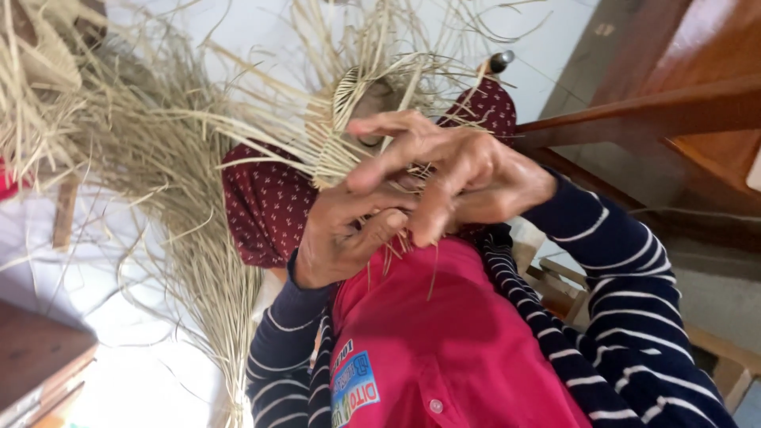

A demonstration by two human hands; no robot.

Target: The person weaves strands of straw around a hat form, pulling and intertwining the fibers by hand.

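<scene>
Both of my hands work close to my chest on a small, partly woven piece of pale straw [342, 127], with loose strands fanning out from it. My left hand [341, 238] pinches the strands at the lower edge of the weave. My right hand [468, 174] reaches over the top, fingers curled round the weave and its strands. Below the hands are my red shirt [444, 333] and navy sleeves with white stripes. A dark red patterned cloth [265, 206] covers my lap behind the weave.
A big bundle of loose dry straw [170, 170] spreads over the white floor at the left. Brown wooden furniture with a slanting rail [674, 103] stands at the right. A wooden edge [40, 357] sits at the lower left.
</scene>
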